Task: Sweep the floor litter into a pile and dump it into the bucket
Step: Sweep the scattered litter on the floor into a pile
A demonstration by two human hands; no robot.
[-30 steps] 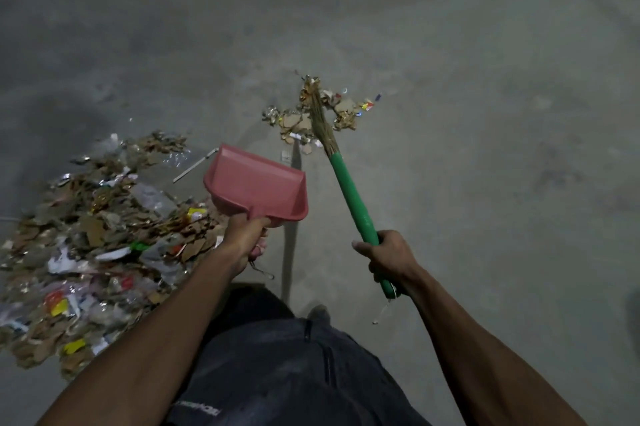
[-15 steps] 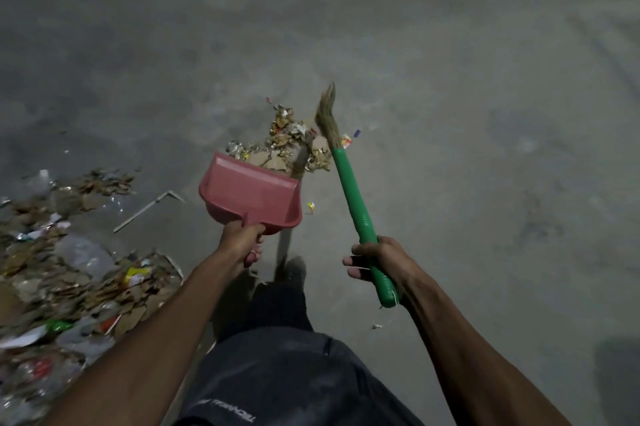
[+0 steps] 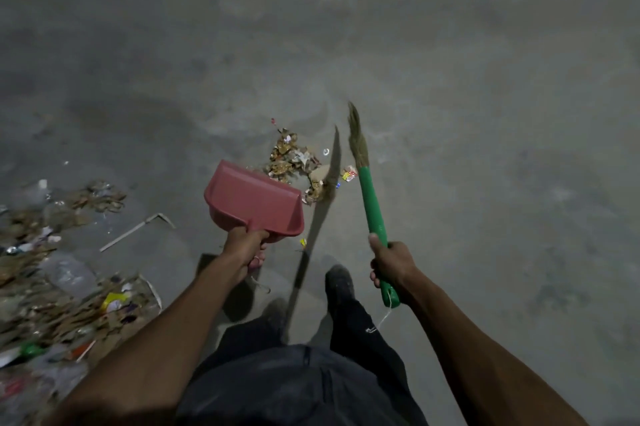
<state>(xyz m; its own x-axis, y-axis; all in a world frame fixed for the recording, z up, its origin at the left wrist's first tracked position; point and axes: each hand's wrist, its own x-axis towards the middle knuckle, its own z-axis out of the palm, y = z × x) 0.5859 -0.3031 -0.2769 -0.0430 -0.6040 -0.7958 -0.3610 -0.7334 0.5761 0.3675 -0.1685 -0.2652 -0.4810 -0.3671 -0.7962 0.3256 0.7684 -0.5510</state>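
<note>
Two hands busy: left hand (image 3: 246, 245) grips the dustpan (image 3: 254, 204), right hand (image 3: 391, 264) holds the broom (image 3: 372, 214), now swung right of the small litter clump (image 3: 294, 162) (next stroke pans it, likely).

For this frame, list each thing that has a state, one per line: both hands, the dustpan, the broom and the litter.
Left hand: grips the dustpan's handle.
Right hand: grips the broom's handle.
Red plastic dustpan: held, its mouth facing the small pile.
Green-handled straw broom: held, bristles pointing away, right of the small pile.
Small litter pile: on the floor, just beyond the dustpan.
Large litter heap: spread on the floor at left.
</note>
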